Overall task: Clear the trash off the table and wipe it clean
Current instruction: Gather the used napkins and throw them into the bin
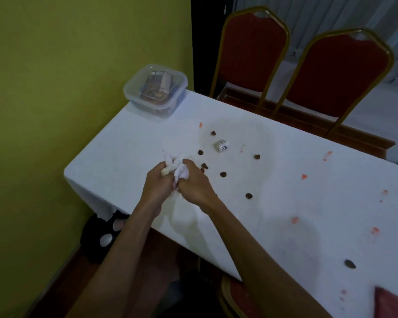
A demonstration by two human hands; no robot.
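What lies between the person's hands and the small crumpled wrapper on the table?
Only a few brown crumbs lie between the wrapper and the left hand and right hand, which both grip a white tissue wad. Nothing tall blocks the reach.

Dim overall, underexposed. The white surface [285, 203] is the brightest area and evenly lit. Soft diffuse shadows fall on it beside my forearms [133, 226]. The floor [147, 271] under the near edge goes almost black. Whole frame is slightly soft and noisy. Wide-angle bend at the edges: chairs [331, 74] lean outward.
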